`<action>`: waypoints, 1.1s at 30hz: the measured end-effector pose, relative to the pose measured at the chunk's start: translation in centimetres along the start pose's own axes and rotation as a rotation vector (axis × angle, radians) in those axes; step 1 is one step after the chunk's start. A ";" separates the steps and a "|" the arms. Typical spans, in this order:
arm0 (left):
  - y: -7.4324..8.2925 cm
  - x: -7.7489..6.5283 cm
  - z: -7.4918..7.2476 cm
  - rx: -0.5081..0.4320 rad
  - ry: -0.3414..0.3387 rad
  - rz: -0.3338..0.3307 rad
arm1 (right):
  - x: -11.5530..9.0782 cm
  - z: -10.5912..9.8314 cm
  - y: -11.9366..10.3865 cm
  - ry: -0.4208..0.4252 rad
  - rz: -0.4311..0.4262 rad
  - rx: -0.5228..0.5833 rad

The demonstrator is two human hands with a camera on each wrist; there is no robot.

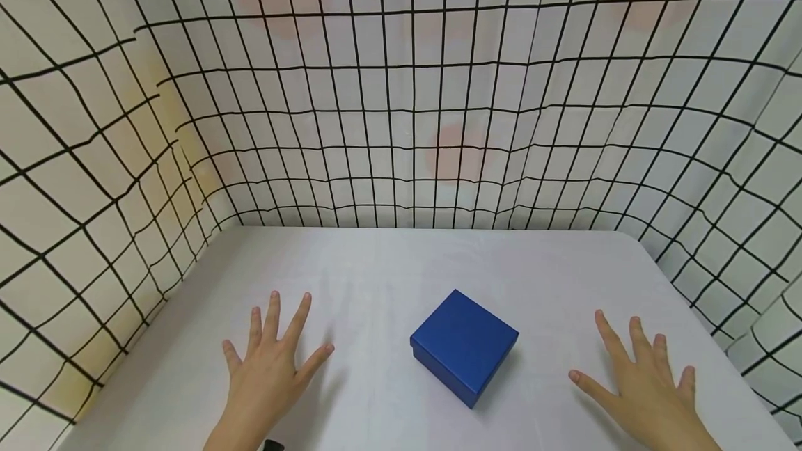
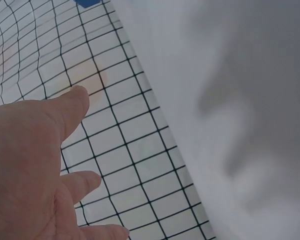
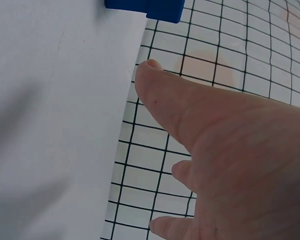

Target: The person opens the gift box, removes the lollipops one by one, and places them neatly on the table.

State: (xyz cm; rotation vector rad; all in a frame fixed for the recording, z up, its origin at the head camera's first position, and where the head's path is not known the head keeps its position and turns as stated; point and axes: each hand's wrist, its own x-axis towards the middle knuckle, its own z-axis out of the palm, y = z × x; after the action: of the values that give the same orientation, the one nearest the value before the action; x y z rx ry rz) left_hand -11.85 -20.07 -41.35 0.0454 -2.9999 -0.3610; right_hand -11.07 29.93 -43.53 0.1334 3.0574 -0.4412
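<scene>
Between the worktop's (image 1: 376, 263) side edges: blue box (image 1: 465, 339), likely centred for reach, left grip (image 1: 263, 367) and right grip (image 1: 648, 388) splayed wide, empty.

Box (image 1: 465, 343) on table (image 1: 351, 263), between both hands (image 1: 266, 371) (image 1: 648, 392), backdrop (image 1: 397, 92) behind.

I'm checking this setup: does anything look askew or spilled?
The blue, square box sits diagonally on the white table, and the white, black-gridded backdrop has lines that fail to meet at the left rear corner. No spill shows.
</scene>
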 end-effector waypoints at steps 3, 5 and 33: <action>0.2 0.0 0.1 -0.008 0.020 0.024 | -0.1 0.3 0.0 -0.004 -0.015 0.015; 0.3 -0.1 0.2 -0.020 0.045 0.045 | -0.2 0.5 0.0 -0.005 -0.029 0.017; 4.6 1.9 3.2 -0.604 0.015 0.189 | 0.0 -0.2 -3.6 0.105 -0.224 0.284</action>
State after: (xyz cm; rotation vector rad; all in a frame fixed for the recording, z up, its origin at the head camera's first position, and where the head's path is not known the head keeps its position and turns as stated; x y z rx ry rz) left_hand -14.23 -14.94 -43.11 -0.2835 -2.7147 -1.2019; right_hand -11.40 26.57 -42.30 -0.1848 3.1043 -0.9081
